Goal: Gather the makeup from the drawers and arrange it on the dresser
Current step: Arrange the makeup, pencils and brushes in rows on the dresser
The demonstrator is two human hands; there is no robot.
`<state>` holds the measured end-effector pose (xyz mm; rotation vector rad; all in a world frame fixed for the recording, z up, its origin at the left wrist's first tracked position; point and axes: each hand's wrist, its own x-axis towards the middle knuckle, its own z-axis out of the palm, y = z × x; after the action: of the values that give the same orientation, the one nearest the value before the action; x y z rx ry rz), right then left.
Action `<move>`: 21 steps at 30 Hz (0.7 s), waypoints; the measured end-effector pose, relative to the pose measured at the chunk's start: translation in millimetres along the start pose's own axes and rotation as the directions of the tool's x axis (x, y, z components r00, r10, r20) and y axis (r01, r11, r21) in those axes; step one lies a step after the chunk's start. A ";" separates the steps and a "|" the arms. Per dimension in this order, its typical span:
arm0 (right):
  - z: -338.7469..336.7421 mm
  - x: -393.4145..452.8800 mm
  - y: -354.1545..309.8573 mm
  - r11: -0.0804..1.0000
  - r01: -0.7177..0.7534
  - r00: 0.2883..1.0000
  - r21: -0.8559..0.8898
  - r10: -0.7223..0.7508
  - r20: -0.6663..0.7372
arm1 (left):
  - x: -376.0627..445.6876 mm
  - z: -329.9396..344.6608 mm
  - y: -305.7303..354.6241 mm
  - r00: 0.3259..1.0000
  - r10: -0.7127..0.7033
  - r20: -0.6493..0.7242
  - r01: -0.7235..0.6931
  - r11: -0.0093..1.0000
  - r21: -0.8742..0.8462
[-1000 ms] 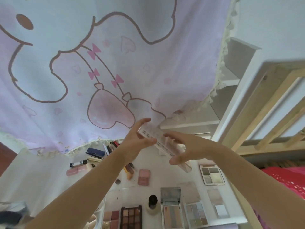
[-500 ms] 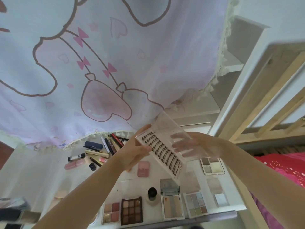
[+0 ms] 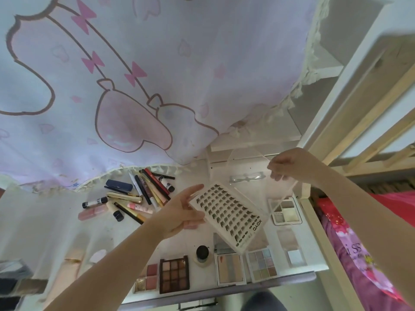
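While I watch over the dresser (image 3: pixel 197 295), my left hand (image 3: pixel 179 215) grips the lash tray (image 3: pixel 226 215), my right hand (image 3: pixel 285 163) pinches its clear lid (image 3: pixel 253 176), palettes (image 3: pixel 174 273) along the front edge.

Lash case opened: right hand (image 3: pixel 283 163) swung clear lid (image 3: pixel 258 176) up and away; left hand (image 3: pixel 179 213) kept lash tray (image 3: pixel 229 215) against its fingertips.

Soft bright daylight, wide-angle bending, slightly blurred edges.
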<state>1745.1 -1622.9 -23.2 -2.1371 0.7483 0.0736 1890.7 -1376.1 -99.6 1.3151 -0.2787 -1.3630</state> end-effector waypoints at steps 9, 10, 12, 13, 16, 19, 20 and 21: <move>45.6 36.1 10.5 0.756 0.358 0.888 -0.547 -0.457 -0.051 | 52.8 21.0 -11.3 0.986 0.035 -0.162 0.076 0.773 0.630; 50.5 40.6 14.7 0.725 0.410 0.853 -0.554 -0.520 -0.049 | 57.4 20.9 -14.4 0.987 0.013 -0.162 0.099 0.743 0.662; 59.3 46.9 23.1 0.685 0.471 0.782 -0.556 -0.615 -0.095 | 65.4 17.9 -22.8 0.981 -0.017 -0.195 0.153 0.691 0.706; 63.0 47.9 26.0 0.676 0.473 0.762 -0.565 -0.636 -0.124 | 67.3 17.6 -26.7 0.975 -0.020 -0.220 0.178 0.659 0.731; 71.5 45.7 28.7 0.631 0.514 0.703 -0.581 -0.698 -0.136 | 72.0 16.6 -37.0 0.956 0.006 -0.292 0.253 0.478 0.841; 77.5 45.8 35.3 0.567 0.601 0.630 -0.563 -0.770 -0.102 | 76.8 15.9 -41.5 0.943 0.004 -0.333 0.310 0.353 0.883; 78.9 46.2 37.6 0.561 0.609 0.622 -0.560 -0.776 -0.101 | 78.0 16.4 -41.6 0.942 -0.004 -0.335 0.320 0.304 0.897; 80.1 47.0 40.8 0.562 0.613 0.616 -0.555 -0.780 -0.110 | 79.0 17.5 -41.8 0.942 -0.007 -0.337 0.328 0.252 0.911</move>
<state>1778.1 -1605.1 -117.4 -2.8218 -0.0500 -0.6500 1877.6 -1435.5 -167.3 2.6413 -0.9251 -1.1154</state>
